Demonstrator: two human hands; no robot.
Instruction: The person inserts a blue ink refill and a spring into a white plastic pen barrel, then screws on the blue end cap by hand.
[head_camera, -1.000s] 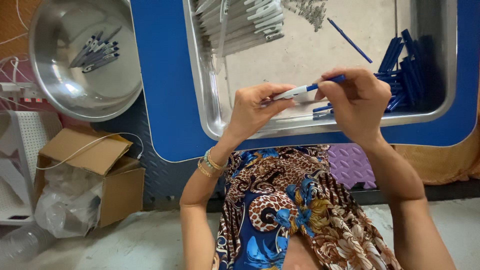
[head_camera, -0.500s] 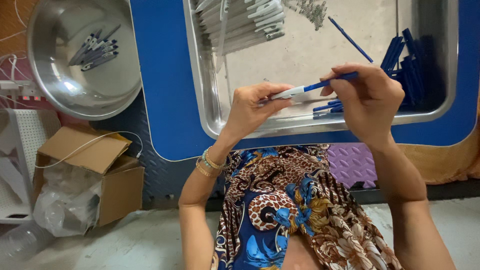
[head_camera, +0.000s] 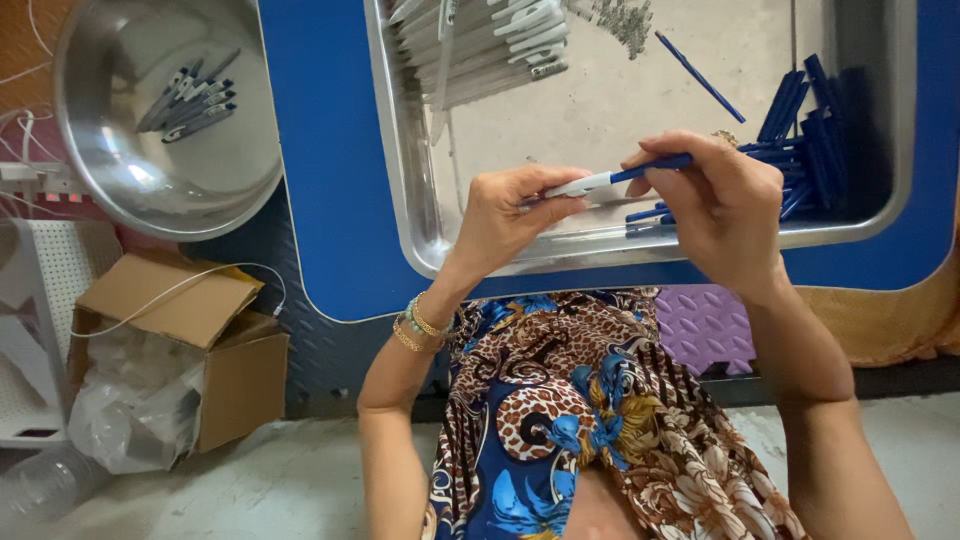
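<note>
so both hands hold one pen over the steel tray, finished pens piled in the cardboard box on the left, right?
Not the box. The head view shows the finished pens in the round steel bowl; the cardboard box holds plastic bags. Left hand and right hand do hold one pen over the steel tray.

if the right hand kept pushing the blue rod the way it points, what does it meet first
The right hand aims the blue rod leftward, so it would first meet the white pen barrel pinched in the left hand; they look already joined.
</note>
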